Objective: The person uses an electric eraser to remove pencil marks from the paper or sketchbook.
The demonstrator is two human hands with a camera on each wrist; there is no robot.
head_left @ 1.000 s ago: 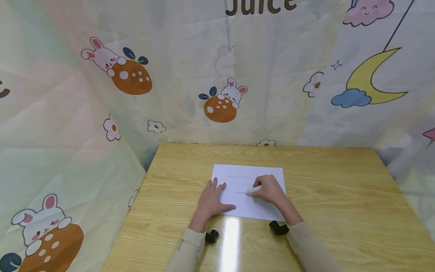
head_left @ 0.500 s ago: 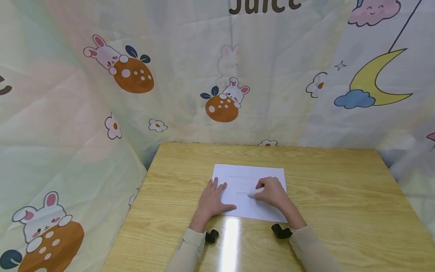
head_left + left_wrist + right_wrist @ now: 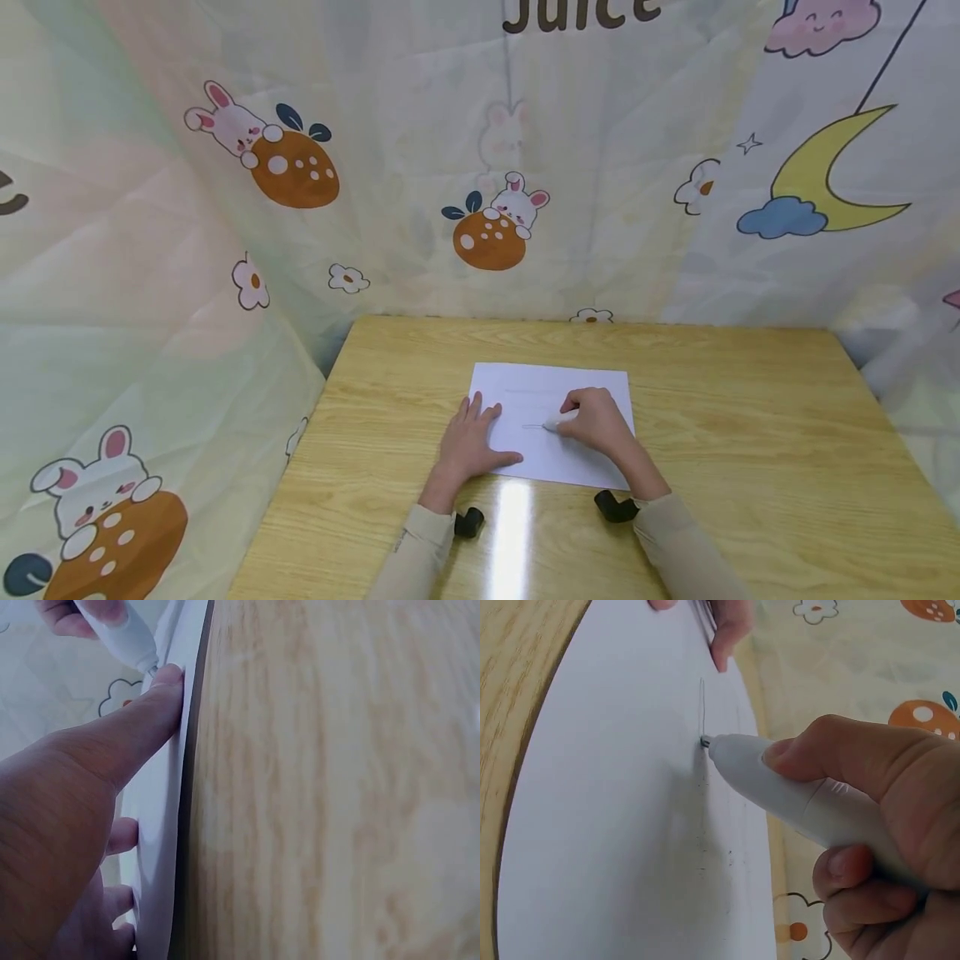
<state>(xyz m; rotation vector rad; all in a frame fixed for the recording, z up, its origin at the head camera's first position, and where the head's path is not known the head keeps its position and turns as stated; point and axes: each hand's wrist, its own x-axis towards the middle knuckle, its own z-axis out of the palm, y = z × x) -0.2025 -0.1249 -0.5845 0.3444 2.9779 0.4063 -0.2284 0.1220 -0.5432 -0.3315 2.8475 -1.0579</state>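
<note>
A white sheet of paper (image 3: 525,462) lies on the wooden table. My left hand (image 3: 467,442) rests on its left side, fingers spread; in the left wrist view the thumb (image 3: 150,724) presses near the paper's edge. My right hand (image 3: 596,421) pinches a thick white pen-shaped tool (image 3: 757,769) between thumb and fingers, the tool lying tilted. Its narrow dark metal tip (image 3: 706,741) meets the paper at the end of two close thin parallel lines (image 3: 702,705). Small dark specks (image 3: 703,868) dot the paper beyond the tip. A faint grey line (image 3: 528,391) crosses the sheet higher up.
The wooden table (image 3: 750,433) stretches out on both sides of the paper, with a bright glare streak (image 3: 510,533) in front. A printed cloth (image 3: 390,167) hangs behind and to the left. Black wrist mounts (image 3: 617,506) show by the sleeves.
My right hand shifted slightly right with the white pen-shaped tool, then back left along the thin lines. The left hand has stayed in place on the paper.
</note>
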